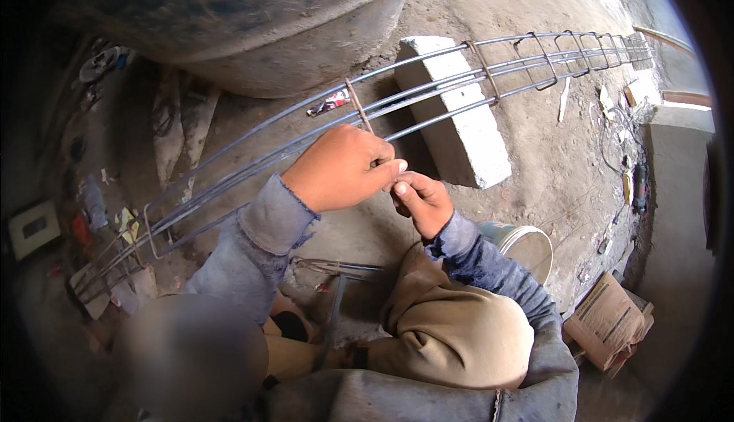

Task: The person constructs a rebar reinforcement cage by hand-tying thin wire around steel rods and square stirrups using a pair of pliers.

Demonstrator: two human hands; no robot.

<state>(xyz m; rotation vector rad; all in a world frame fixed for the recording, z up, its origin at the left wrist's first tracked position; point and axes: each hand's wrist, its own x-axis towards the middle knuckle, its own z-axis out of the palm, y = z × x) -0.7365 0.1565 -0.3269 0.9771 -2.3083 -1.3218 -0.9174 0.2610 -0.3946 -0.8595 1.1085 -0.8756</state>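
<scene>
A long cage of steel reinforcing bars point(428, 89) with square stirrups runs from lower left to upper right in front of me. My left hand point(340, 166) is closed at the near bar, beside the lower end of a rusty stirrup point(357, 101). Its thumb and fingers pinch something too small to make out. Right against it, my right hand point(423, 202) is closed too, thumb pressed to fingers. A thin dark wire seems to hang below the right fingers. The cage rests on a white block point(478, 143) beyond my hands.
A big rounded drum point(252, 55) stands at the far left. Near my right forearm is a bucket point(531, 250), with a torn paper sack point(609, 321) farther right. Short steel bars point(336, 267) lie by my legs. Scraps litter the dirt floor beside a wall ledge point(680, 185).
</scene>
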